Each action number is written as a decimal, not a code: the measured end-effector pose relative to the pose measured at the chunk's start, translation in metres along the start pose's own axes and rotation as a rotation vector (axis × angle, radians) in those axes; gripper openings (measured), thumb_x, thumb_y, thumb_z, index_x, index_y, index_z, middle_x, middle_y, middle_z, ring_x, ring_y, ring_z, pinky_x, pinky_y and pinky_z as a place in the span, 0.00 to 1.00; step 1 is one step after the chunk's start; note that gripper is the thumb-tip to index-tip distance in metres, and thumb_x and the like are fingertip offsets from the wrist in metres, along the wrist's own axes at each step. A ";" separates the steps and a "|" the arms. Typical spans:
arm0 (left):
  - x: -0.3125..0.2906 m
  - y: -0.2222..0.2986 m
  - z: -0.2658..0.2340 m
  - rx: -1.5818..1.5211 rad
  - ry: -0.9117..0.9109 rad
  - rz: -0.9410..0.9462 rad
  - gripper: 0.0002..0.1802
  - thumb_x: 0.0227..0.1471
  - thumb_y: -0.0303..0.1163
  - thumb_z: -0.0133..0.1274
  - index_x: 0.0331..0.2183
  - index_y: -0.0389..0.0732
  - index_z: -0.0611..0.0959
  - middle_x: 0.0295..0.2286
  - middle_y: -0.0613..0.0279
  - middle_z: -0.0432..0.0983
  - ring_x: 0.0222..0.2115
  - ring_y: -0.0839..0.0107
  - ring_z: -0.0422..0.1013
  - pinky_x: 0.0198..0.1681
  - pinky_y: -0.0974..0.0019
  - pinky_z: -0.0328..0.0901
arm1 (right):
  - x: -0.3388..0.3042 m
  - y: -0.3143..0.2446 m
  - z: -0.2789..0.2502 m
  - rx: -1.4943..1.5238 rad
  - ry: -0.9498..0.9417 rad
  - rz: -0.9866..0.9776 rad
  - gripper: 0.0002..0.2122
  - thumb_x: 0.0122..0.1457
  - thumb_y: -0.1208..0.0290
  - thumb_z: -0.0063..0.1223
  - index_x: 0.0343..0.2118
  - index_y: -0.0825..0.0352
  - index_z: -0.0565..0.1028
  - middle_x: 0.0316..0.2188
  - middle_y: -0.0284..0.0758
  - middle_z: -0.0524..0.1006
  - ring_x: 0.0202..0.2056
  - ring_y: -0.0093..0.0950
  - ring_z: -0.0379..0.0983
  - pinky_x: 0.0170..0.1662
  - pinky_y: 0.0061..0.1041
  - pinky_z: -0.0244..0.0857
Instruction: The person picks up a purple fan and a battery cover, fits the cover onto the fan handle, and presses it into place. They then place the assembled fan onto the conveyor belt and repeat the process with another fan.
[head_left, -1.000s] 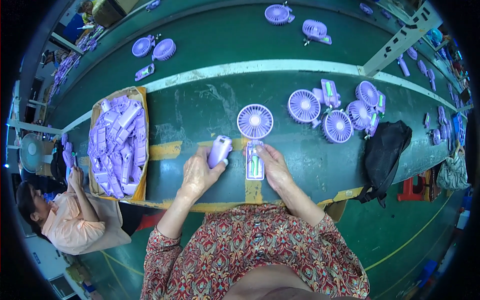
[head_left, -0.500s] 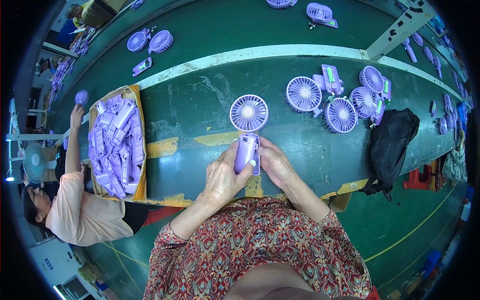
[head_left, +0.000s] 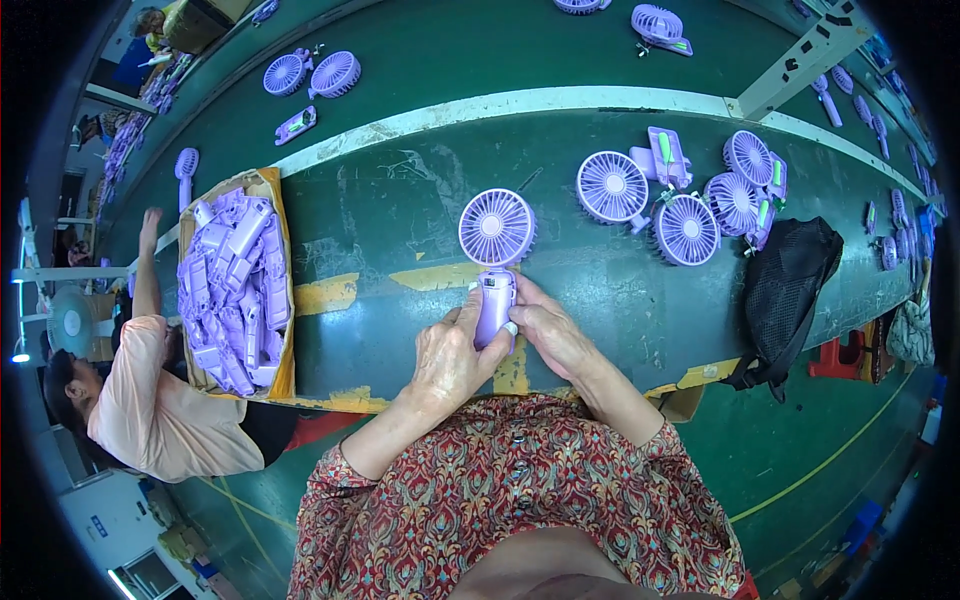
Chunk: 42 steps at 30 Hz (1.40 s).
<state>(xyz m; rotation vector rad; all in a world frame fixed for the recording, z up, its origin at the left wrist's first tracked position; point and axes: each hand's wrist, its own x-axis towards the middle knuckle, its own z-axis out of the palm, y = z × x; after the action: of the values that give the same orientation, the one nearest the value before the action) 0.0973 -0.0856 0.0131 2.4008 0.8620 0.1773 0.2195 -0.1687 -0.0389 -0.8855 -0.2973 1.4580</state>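
Observation:
A purple handheld fan [head_left: 497, 227] lies in front of me at the middle of the table, its round grille pointing away and its handle [head_left: 494, 308] toward my body. My left hand [head_left: 447, 352] grips the handle from the left, its thumb pressed across the lower part. From the other side my right hand [head_left: 552, 335] closes its fingers on the handle's right edge. The handle's front cover sits over the back part, and the palms' undersides are hidden. To the right lie several purple fans [head_left: 687, 229] with opened handles showing green parts.
At left stands a cardboard box [head_left: 283, 290] full of purple handle shells [head_left: 232, 285]. A black mesh bag [head_left: 790, 290] lies at the table's right edge. Behind a pale rail [head_left: 560, 98], more fans [head_left: 335, 74] lie on a green belt. A co-worker [head_left: 170, 400] sits at left.
The handle's front cover, offset from the back part before, now lines up with it. Fans on the far belt have shifted right. The co-worker's hand has let go of a purple fan.

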 end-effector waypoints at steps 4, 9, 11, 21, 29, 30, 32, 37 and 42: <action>-0.001 -0.007 0.003 -0.009 0.005 0.013 0.33 0.40 0.38 0.56 0.45 0.23 0.70 0.24 0.39 0.75 0.21 0.50 0.74 0.23 0.55 0.69 | 0.001 0.003 -0.002 -0.012 -0.014 0.022 0.29 0.52 0.78 0.38 0.60 0.70 0.50 0.54 0.38 0.60 0.55 0.29 0.56 0.59 0.29 0.48; -0.001 -0.005 -0.001 -0.022 -0.012 0.018 0.32 0.40 0.35 0.57 0.44 0.23 0.71 0.24 0.38 0.75 0.22 0.50 0.74 0.24 0.57 0.69 | -0.001 0.001 0.001 -0.064 -0.006 0.027 0.29 0.52 0.78 0.37 0.60 0.70 0.49 0.54 0.37 0.60 0.55 0.28 0.55 0.59 0.28 0.47; -0.002 -0.005 -0.002 -0.033 -0.030 0.005 0.31 0.40 0.33 0.57 0.43 0.22 0.71 0.25 0.37 0.75 0.23 0.50 0.74 0.25 0.58 0.69 | -0.004 0.000 0.005 -0.086 0.002 0.038 0.30 0.52 0.78 0.37 0.61 0.70 0.48 0.54 0.37 0.59 0.55 0.28 0.55 0.59 0.27 0.47; -0.005 -0.012 0.006 0.112 -0.062 0.124 0.35 0.42 0.37 0.57 0.43 0.17 0.68 0.23 0.40 0.74 0.21 0.51 0.74 0.21 0.56 0.69 | 0.002 0.015 0.015 -0.384 0.146 -0.162 0.21 0.60 0.66 0.43 0.55 0.67 0.59 0.45 0.38 0.69 0.45 0.25 0.66 0.48 0.24 0.61; -0.005 -0.035 0.016 -0.643 -0.208 -0.176 0.24 0.50 0.36 0.53 0.42 0.26 0.69 0.29 0.49 0.76 0.26 0.61 0.75 0.31 0.61 0.70 | 0.004 0.011 0.004 0.032 0.138 -0.175 0.15 0.60 0.72 0.45 0.49 0.69 0.65 0.43 0.34 0.72 0.42 0.21 0.69 0.46 0.22 0.64; -0.004 -0.036 0.015 -0.644 -0.203 -0.174 0.24 0.50 0.36 0.53 0.42 0.26 0.69 0.29 0.49 0.76 0.26 0.61 0.75 0.31 0.61 0.70 | 0.003 0.009 0.005 0.076 0.110 -0.180 0.15 0.60 0.72 0.45 0.50 0.69 0.64 0.44 0.35 0.71 0.44 0.23 0.68 0.49 0.23 0.63; -0.001 -0.037 0.013 -0.892 -0.494 -0.312 0.23 0.52 0.39 0.50 0.40 0.27 0.69 0.29 0.52 0.76 0.28 0.64 0.75 0.33 0.61 0.69 | 0.000 0.004 0.011 0.088 0.078 -0.194 0.16 0.60 0.72 0.45 0.50 0.70 0.64 0.45 0.36 0.71 0.45 0.23 0.68 0.50 0.24 0.62; -0.009 -0.021 0.008 -0.702 -0.256 -0.033 0.20 0.53 0.40 0.46 0.37 0.30 0.70 0.27 0.50 0.75 0.28 0.60 0.74 0.32 0.60 0.68 | -0.011 -0.006 0.021 0.006 0.062 -0.214 0.20 0.57 0.69 0.50 0.51 0.70 0.62 0.46 0.42 0.70 0.48 0.30 0.68 0.53 0.33 0.62; 0.001 -0.028 0.015 -0.674 -0.299 -0.026 0.16 0.51 0.36 0.47 0.37 0.34 0.74 0.27 0.57 0.74 0.28 0.71 0.71 0.33 0.65 0.67 | -0.007 -0.004 0.018 0.050 0.086 -0.259 0.18 0.57 0.70 0.49 0.50 0.70 0.63 0.45 0.42 0.71 0.46 0.30 0.69 0.51 0.32 0.63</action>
<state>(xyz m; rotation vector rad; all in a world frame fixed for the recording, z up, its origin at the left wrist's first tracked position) 0.0880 -0.0749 -0.0151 1.7275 0.5733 0.0760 0.2091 -0.1688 -0.0217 -0.8340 -0.2987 1.1802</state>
